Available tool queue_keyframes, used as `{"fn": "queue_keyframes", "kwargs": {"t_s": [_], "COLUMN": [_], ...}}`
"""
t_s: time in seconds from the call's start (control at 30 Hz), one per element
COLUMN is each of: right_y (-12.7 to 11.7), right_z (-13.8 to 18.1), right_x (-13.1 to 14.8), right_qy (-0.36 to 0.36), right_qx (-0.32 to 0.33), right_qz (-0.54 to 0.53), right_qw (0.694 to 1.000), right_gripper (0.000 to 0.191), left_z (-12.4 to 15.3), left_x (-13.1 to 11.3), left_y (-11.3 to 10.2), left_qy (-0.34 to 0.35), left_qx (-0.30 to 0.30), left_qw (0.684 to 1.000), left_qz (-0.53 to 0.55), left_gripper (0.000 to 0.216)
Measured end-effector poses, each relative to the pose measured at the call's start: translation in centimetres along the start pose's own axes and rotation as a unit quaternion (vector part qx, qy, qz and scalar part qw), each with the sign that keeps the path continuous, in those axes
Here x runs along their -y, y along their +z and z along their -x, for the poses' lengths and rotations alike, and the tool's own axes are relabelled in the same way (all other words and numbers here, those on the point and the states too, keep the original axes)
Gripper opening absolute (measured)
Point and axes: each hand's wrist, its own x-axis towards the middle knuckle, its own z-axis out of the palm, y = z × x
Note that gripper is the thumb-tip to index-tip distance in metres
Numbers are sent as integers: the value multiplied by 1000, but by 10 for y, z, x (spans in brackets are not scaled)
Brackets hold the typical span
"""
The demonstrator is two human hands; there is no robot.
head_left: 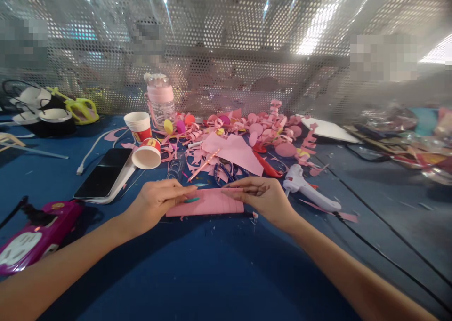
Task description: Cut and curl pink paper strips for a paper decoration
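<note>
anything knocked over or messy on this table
A red-and-white paper cup lies tipped on its side beside the black phone, its twin standing upright behind it. Curled pink paper scraps are strewn behind the flat pink paper strip that the left hand and right hand pinch.

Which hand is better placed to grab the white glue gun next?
Probably the right hand: the white plastic glue gun lies just beside it on the blue table, while the left hand sits across the pink paper rectangle both hold.
</note>
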Motion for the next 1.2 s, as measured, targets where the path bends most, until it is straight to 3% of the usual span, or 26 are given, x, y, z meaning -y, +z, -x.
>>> {"fn": "queue_keyframes", "kwargs": {"t_s": [0.1,0.27,0.43,0.9,1.07,1.2], "right_y": [0,2,3,2,2,2], "right_z": [0,-1,-1,-1,-1,-1], "right_x": [-1,2,3,2,1,3], "right_qy": [1,-22,-18,3,11,-16], "right_qx": [2,-2,-5,-9,-9,-6], "right_qz": [-15,-4,-1,0,-22,-11], "right_qw": [1000,1000,1000,1000,1000,1000], "right_gripper": [29,16,16,21,32,19], "left_z": [-2,-5,-5,-5,-4,-5], "left_x": [-1,-3,-4,-4,-5,-6], "left_y": [0,-1,-1,-1,-1,-1], "left_qy": [-20,-43,-72,-115,-121,-115], "left_qx": [-8,-21,-25,-19,-17,-20], "left_qw": [1000,999,997,992,991,992], "left_qz": [8,4,22,53,56,49], "left_gripper": [27,23,21,22,23,22]}}
